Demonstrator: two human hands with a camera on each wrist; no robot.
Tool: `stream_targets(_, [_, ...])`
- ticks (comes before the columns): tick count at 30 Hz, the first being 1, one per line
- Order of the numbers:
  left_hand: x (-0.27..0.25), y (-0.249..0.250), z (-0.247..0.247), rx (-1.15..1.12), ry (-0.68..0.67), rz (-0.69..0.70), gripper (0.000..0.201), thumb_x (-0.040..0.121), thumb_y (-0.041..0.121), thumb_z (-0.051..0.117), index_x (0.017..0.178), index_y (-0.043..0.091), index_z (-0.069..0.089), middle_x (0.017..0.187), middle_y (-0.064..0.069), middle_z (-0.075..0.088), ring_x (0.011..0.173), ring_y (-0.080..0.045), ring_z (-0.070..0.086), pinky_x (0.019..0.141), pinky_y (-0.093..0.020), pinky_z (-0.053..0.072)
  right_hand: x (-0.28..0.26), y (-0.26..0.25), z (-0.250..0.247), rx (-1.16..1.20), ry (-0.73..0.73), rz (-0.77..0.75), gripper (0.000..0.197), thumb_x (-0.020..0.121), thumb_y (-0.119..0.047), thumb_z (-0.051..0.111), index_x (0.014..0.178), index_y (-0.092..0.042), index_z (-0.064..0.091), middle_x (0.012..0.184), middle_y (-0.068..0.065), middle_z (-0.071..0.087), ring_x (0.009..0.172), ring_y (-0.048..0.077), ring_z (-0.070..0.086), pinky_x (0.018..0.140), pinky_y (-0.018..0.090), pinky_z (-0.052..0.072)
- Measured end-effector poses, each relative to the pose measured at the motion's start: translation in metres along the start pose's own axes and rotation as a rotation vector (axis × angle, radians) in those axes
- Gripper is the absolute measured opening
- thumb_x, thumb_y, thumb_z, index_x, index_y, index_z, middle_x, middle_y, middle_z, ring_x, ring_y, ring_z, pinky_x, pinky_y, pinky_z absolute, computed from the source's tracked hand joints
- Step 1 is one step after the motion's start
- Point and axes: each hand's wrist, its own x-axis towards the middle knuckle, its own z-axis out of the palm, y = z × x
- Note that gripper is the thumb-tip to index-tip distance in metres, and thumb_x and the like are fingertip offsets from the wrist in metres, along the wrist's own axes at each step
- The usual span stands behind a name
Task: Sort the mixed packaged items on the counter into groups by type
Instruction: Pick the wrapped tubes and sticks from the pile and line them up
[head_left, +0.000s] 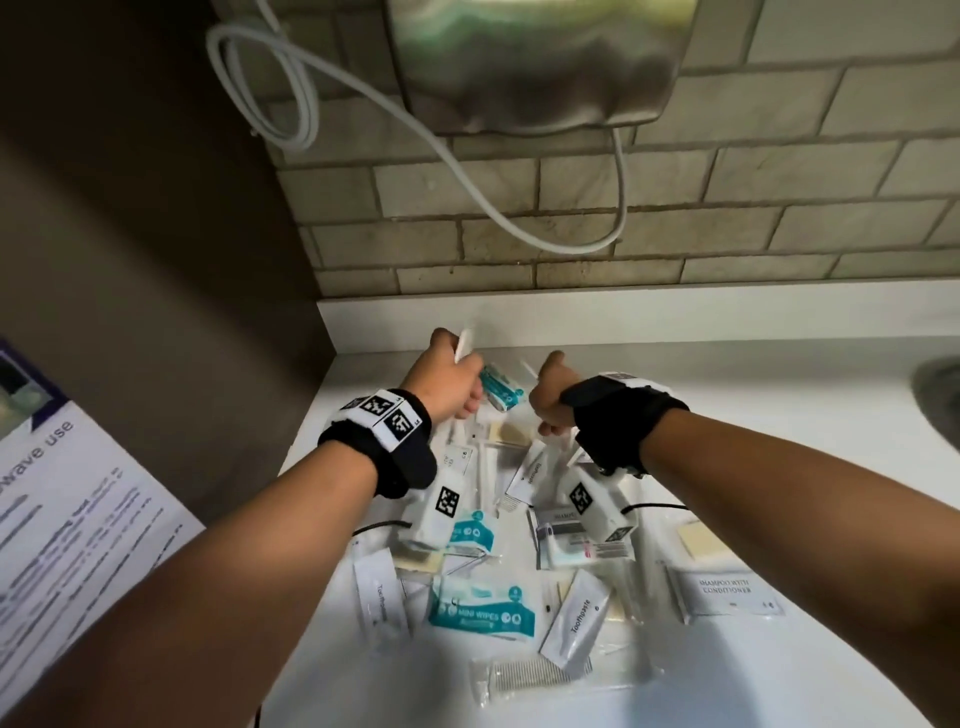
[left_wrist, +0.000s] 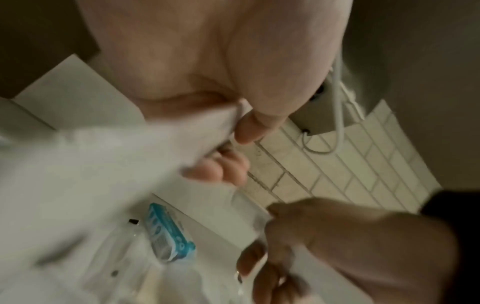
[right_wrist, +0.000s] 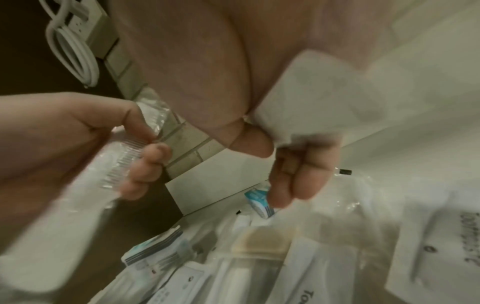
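Both hands are raised over the back of the white counter (head_left: 779, 395). My left hand (head_left: 457, 371) grips a clear-wrapped white comb (right_wrist: 122, 160), which shows as a white blur (left_wrist: 124, 148) in the left wrist view. My right hand (head_left: 548, 395) pinches a flat white sachet (right_wrist: 298, 98) between thumb and curled fingers. A teal wipes pack (head_left: 501, 392) lies on the counter between the hands. Nearer me is the mixed pile: a mini wipes pack (head_left: 480, 613), toothpaste sachets (head_left: 576, 618), a shampoo sachet (head_left: 727, 590), another wrapped comb (head_left: 524, 675) and a pale soap bar (head_left: 701, 540).
A tiled wall (head_left: 675, 218) backs the counter, with a steel appliance (head_left: 535, 62) and a looping white cable (head_left: 467, 171) above it. A dark panel (head_left: 156, 260) closes the left side, with a printed notice (head_left: 67, 493) on it. A sink edge (head_left: 940, 384) shows at far right.
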Motion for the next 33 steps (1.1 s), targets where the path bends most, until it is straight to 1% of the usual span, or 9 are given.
stream_targets(3, [-0.016,-0.006,0.006,0.302,-0.076,0.084,0.022,0.092,0.027,0.057,0.105,0.012,0.046,0.086,-0.004,0.059,0.069,-0.017,0.056,0.059,-0.028,0.046,-0.002,0.001,0.0,-0.15,0.042,-0.08,0.05,0.093,-0.014,0.049,0.135,0.003,0.029,0.123,0.02,0.059,0.11,0.034,0.061,0.079,0.034,0.046])
stream_targets(6, [-0.026,-0.018,0.019,0.56,-0.285,0.039,0.021,0.084,0.033,0.068,0.09,0.017,0.057,0.087,0.0,0.059,0.075,-0.016,0.056,0.06,-0.026,0.044,-0.004,0.005,-0.003,-0.215,0.062,-0.122,0.023,0.091,-0.026,0.056,0.097,-0.005,0.054,0.103,0.019,0.06,0.094,0.032,0.06,0.069,0.028,0.039])
stream_targets(8, [-0.033,-0.023,0.032,0.711,-0.385,0.006,0.024,0.082,0.038,0.07,0.087,0.019,0.056,0.084,0.002,0.058,0.074,-0.015,0.055,0.061,-0.027,0.046,-0.002,0.009,-0.007,-0.223,0.067,-0.121,0.032,0.09,-0.028,0.055,0.066,-0.011,0.04,0.085,0.014,0.051,0.078,0.027,0.05,0.06,0.025,0.036])
stream_targets(11, [-0.037,-0.025,0.047,0.871,-0.479,0.007,0.046,0.075,0.05,0.075,0.103,0.017,0.058,0.097,-0.001,0.064,0.085,-0.021,0.06,0.067,-0.028,0.047,-0.004,0.01,-0.016,-0.205,0.106,-0.137,0.025,0.091,-0.029,0.053,0.079,-0.009,0.045,0.078,0.009,0.049,0.079,0.025,0.047,0.058,0.025,0.034])
stream_targets(14, [-0.033,-0.022,0.054,0.919,-0.48,0.001,0.07,0.064,0.058,0.08,0.113,0.013,0.06,0.109,-0.004,0.067,0.092,-0.025,0.064,0.078,-0.03,0.051,-0.005,0.01,-0.021,-0.211,0.113,-0.161,0.032,0.092,-0.031,0.052,0.108,-0.004,0.055,0.097,0.016,0.058,0.082,0.026,0.049,0.069,0.027,0.036])
stream_targets(22, [-0.038,-0.017,0.058,0.768,-0.546,-0.094,0.038,0.068,0.029,0.085,0.095,0.012,0.063,0.096,-0.005,0.072,0.077,-0.023,0.069,0.073,-0.031,0.057,-0.015,0.003,0.0,-0.074,0.034,-0.17,0.028,0.083,-0.02,0.049,0.105,-0.002,0.054,0.099,0.021,0.068,0.076,0.029,0.059,0.065,0.034,0.047])
stream_targets(25, [-0.038,-0.021,0.053,0.645,-0.503,-0.118,0.044,0.073,0.021,0.082,0.11,0.008,0.062,0.101,-0.007,0.072,0.083,-0.023,0.07,0.074,-0.031,0.058,-0.021,0.002,0.006,-0.053,0.039,-0.18,0.021,0.087,-0.017,0.047,0.105,-0.005,0.05,0.111,0.022,0.066,0.086,0.032,0.061,0.067,0.031,0.044])
stream_targets(28, [-0.034,-0.016,0.039,0.586,-0.403,-0.072,0.041,0.074,0.028,0.081,0.107,0.01,0.065,0.096,-0.003,0.069,0.086,-0.021,0.064,0.068,-0.026,0.048,-0.021,0.004,0.006,-0.071,0.046,-0.188,0.031,0.092,-0.016,0.045,0.118,0.0,0.052,0.117,0.021,0.064,0.103,0.035,0.061,0.071,0.028,0.037])
stream_targets(33, [-0.031,-0.009,0.003,0.509,-0.306,-0.037,0.015,0.078,0.025,0.075,0.085,0.014,0.066,0.082,-0.005,0.068,0.082,-0.026,0.066,0.064,-0.026,0.044,-0.025,0.006,0.001,-0.022,0.063,-0.219,0.018,0.092,-0.018,0.045,0.101,-0.004,0.052,0.095,0.02,0.059,0.076,0.027,0.053,0.065,0.028,0.037])
